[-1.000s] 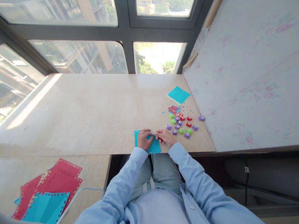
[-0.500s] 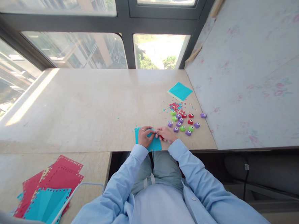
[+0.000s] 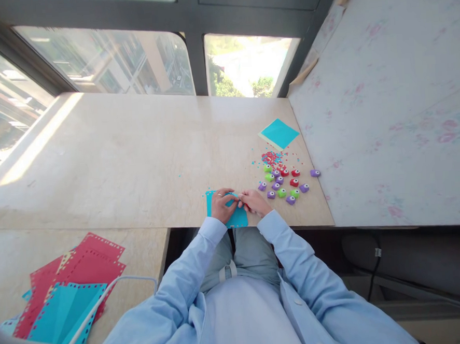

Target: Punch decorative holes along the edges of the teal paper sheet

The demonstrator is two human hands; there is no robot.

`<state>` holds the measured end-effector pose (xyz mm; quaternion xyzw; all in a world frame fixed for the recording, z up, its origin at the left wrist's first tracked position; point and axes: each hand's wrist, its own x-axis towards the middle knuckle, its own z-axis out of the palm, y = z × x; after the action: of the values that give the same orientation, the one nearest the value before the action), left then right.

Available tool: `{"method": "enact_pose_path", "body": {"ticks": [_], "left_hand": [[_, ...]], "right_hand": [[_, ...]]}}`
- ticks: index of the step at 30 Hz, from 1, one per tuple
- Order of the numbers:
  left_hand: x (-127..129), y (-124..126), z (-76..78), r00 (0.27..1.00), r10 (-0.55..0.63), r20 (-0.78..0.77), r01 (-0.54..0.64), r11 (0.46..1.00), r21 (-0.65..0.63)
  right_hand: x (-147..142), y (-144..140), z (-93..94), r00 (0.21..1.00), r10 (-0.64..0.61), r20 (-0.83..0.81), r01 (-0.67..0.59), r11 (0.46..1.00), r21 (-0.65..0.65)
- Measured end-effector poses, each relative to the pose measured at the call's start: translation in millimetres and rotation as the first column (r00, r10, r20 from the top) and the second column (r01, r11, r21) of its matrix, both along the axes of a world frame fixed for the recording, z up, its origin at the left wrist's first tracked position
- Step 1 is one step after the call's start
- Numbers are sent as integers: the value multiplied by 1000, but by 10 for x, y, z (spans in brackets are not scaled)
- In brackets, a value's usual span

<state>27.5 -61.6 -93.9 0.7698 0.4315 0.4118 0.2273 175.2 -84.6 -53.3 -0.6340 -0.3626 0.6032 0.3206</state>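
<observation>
Paper [image 3: 238,219], a teal sheet, lay at the table [image 3: 135,157] edge, left of the punches [image 3: 281,185]; my left hand [image 3: 221,206] pressed it flat, fingers curled on it, while my right hand [image 3: 253,202] pinched something small at its top, which I couldn't make out
</observation>
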Motion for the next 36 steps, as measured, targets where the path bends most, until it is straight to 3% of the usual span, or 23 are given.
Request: {"method": "enact_pose_path", "body": {"ticks": [7, 12, 16, 27, 30, 34, 36], "left_hand": [[-6, -11, 14, 998, 18, 65, -16, 999, -33], [-9, -6, 22, 996, 40, 85, -34, 997, -74], [-6, 12, 23, 998, 41, 51, -38, 998, -59], [-5, 24, 21, 998, 31, 49, -27, 996, -80], [-11, 30, 25, 999, 17, 47, -13, 996, -88], [-20, 33, 16, 999, 14, 41, -10, 995, -99], [-23, 34, 8, 999, 14, 33, -10, 994, -110]], "right_hand": [[6, 14, -52, 995, -98, -29, 98, 995, 17], [130, 38, -47, 910, -244, -335, 241, 969, -51], [240, 37, -56, 851, -281, -443, 284, 957, -62], [88, -18, 6, 845, -344, -409, 380, 925, 10], [63, 26, 146, 860, -410, -303, 459, 881, 111], [73, 116, 416, 838, -529, -134, 536, 750, 387], [81, 135, 524, 831, -547, -101, 528, 717, 455]]}}
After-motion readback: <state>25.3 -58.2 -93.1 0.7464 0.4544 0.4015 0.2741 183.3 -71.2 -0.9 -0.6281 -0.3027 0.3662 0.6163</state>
